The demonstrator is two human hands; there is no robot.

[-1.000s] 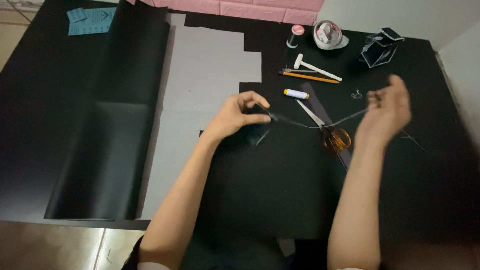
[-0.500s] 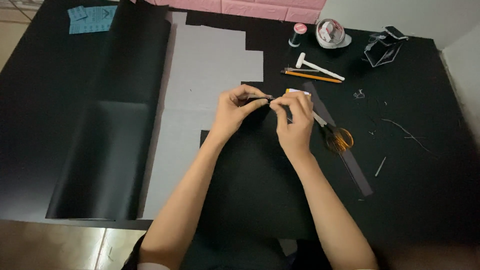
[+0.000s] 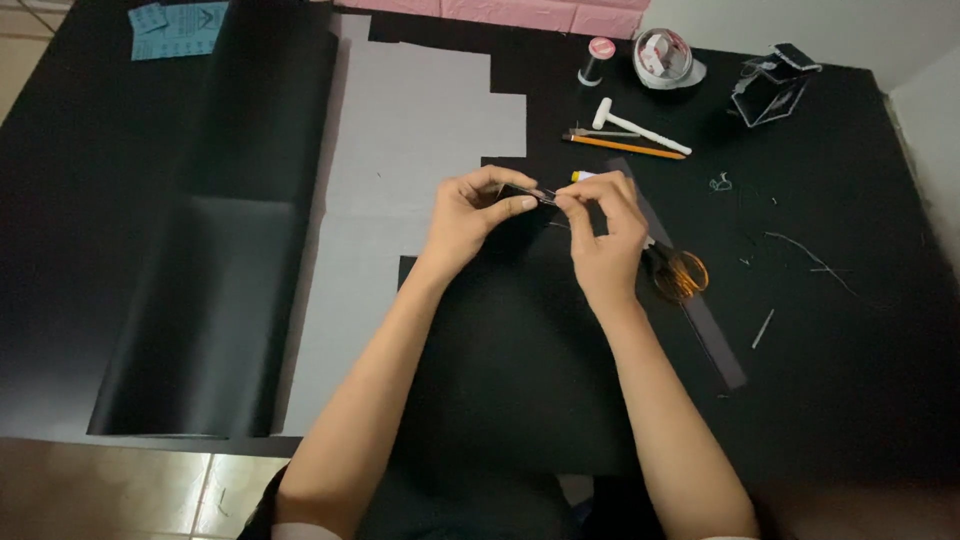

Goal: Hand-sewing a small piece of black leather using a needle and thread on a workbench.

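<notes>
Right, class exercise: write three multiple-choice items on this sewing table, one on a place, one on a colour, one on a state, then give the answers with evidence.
1. Where do the scissors lie?
A. beside the right hand
B. on the grey sheet
C. by the blue paper

2. What colour are the scissor handles?
A. green
B. orange
C. white

3. How are the hands?
A. flat on the table
B. far apart
C. close together, pinching a small dark piece

Answers: 1 A, they lie just right of that hand. 2 B, orange loops show. 3 C, the left hand and right hand fingertips meet on the piece.
</notes>
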